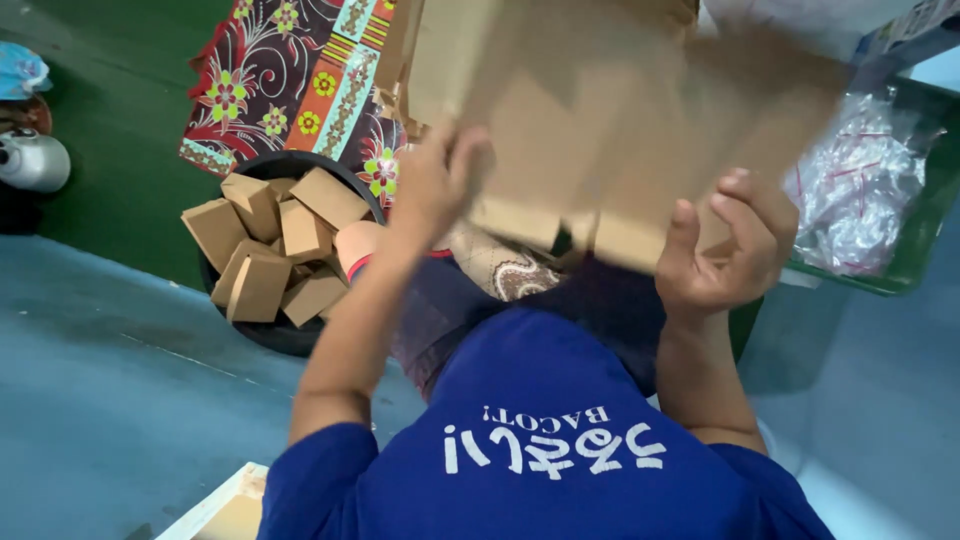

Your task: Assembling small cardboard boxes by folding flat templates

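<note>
I hold a flat brown cardboard box blank (600, 130) up in front of me with both hands. It is blurred by motion. My left hand (440, 185) grips its left lower part, fingers curled over the edge. My right hand (725, 250) clasps the lower right flap, thumb in front. Below the cardboard I see my blue shirt (540, 440) and my lap.
A black tub (270, 330) at the left holds several folded brown boxes (275, 250). A patterned floral cloth (290, 80) lies behind it on green floor. A green bin (925, 225) with clear plastic bags (860, 185) stands at the right. A pale card (225, 510) lies at the bottom left.
</note>
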